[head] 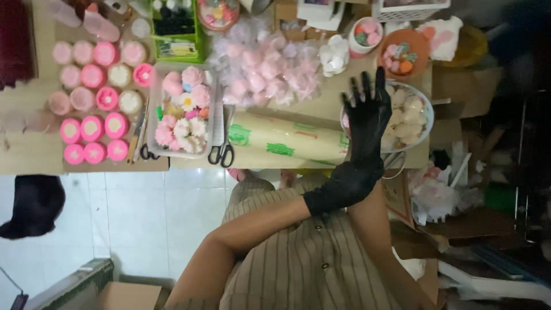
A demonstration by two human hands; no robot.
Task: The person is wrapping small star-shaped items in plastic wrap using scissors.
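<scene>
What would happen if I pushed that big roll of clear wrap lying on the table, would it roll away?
Probably yes. The roll of wrap is a long round tube lying on its side near the table edge, so a sideways push could send it off. It looks thick, so likely heavy for its size and stiff. Its shiny film may feel slippery.

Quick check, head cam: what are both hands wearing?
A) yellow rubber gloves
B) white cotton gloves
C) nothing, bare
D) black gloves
D: the raised hand with spread fingers is in a black glove, and the other hand, gripping its wrist, is in a black glove too.
</scene>
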